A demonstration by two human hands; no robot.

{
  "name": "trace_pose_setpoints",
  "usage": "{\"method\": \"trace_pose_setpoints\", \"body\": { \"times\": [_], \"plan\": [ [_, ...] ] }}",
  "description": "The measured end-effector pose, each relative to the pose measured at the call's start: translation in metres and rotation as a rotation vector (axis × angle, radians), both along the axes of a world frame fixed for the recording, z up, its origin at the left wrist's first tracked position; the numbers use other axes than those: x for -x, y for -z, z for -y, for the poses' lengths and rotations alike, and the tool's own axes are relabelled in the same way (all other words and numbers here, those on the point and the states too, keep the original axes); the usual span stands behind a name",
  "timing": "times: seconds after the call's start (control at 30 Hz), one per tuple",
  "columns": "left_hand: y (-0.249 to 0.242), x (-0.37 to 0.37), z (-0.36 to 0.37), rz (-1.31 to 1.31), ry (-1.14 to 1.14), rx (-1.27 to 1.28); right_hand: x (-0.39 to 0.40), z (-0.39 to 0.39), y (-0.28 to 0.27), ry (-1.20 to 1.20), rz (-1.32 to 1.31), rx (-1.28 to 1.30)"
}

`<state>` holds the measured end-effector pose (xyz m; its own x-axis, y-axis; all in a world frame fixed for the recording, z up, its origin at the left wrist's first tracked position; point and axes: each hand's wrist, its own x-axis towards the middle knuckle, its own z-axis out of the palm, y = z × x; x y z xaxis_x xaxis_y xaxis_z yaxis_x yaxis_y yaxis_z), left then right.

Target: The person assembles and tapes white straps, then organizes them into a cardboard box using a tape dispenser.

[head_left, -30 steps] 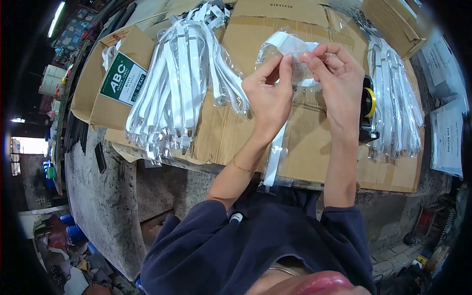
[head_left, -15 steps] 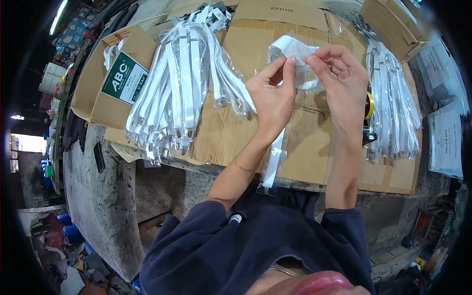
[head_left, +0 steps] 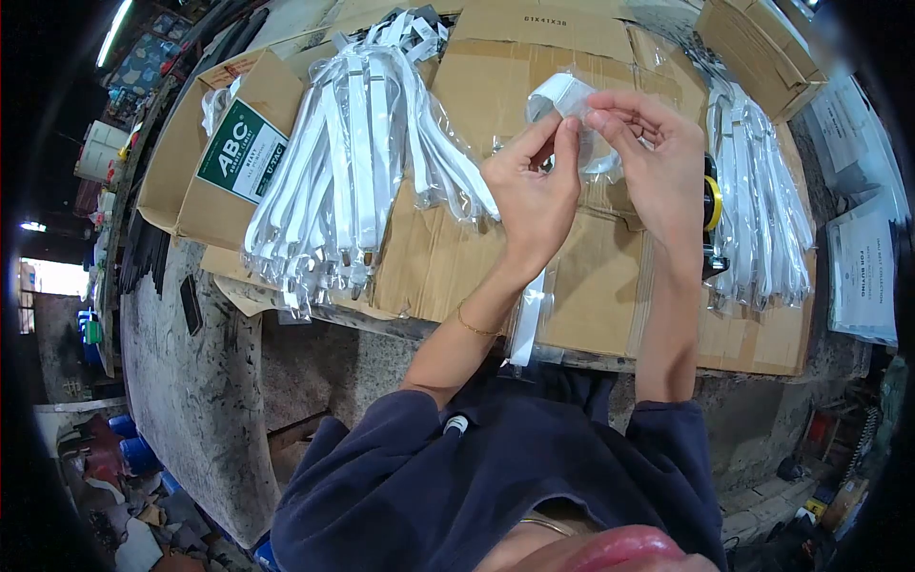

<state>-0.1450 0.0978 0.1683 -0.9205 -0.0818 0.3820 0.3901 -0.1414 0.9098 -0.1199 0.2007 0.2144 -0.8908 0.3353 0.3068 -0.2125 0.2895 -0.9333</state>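
Observation:
A white, partly see-through strip (head_left: 562, 93), curled like a roll of labels, is held up over the cardboard. My left hand (head_left: 536, 195) pinches its lower edge between thumb and forefinger. My right hand (head_left: 662, 167) is closed on its right side, thumb against forefinger, close to the left fingertips. Whether a small piece is between the fingers I cannot make out. Below my left wrist, a white belt in a clear sleeve (head_left: 524, 329) lies across the cardboard's front edge, partly hidden by the arm.
Bundles of white belts in clear sleeves lie left (head_left: 355, 162) and right (head_left: 753, 200). A cardboard box (head_left: 176, 181) with a green label stands far left. A black and yellow tape dispenser (head_left: 712, 205) is beside my right forearm. Plastic-wrapped printed packs (head_left: 863, 272) lie far right.
Both hands have shifted slightly, with the right fingers now nearer the left ones. The curled strip has turned a little and moved slightly right.

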Motion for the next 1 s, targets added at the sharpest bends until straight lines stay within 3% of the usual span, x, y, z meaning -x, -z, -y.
{"method": "trace_pose_setpoints", "body": {
  "times": [0.4, 0.47, 0.5, 0.57, 0.7, 0.77, 0.8, 0.87, 1.0],
  "plan": [
    [0.010, 0.002, 0.000, -0.344, -0.117, 0.197, -0.008, 0.008, 0.003, 0.102, -0.006, -0.101],
    [0.009, 0.003, -0.002, -0.429, -0.150, 0.192, -0.011, 0.009, -0.002, 0.169, 0.000, -0.244],
    [0.008, 0.003, -0.002, -0.433, -0.148, 0.190, -0.012, 0.009, -0.002, 0.172, -0.004, -0.245],
    [0.007, 0.001, 0.000, -0.423, -0.123, 0.198, -0.015, 0.008, 0.000, 0.238, -0.103, -0.497],
    [-0.002, 0.001, 0.006, -0.334, -0.043, 0.100, -0.019, 0.004, -0.004, 0.329, -0.104, -0.471],
    [-0.019, -0.001, 0.016, 0.025, 0.212, 0.057, -0.018, -0.009, -0.007, 0.223, -0.156, -0.411],
    [-0.025, 0.001, 0.020, 0.024, 0.210, 0.054, -0.018, -0.015, -0.013, 0.221, -0.157, -0.414],
    [-0.034, 0.002, 0.027, 0.068, 0.411, 0.119, -0.016, -0.027, -0.026, -0.209, 0.181, 0.088],
    [-0.045, 0.001, 0.028, 0.087, 0.518, 0.063, -0.012, -0.036, -0.024, -0.282, 0.098, 0.064]
  ]
}}
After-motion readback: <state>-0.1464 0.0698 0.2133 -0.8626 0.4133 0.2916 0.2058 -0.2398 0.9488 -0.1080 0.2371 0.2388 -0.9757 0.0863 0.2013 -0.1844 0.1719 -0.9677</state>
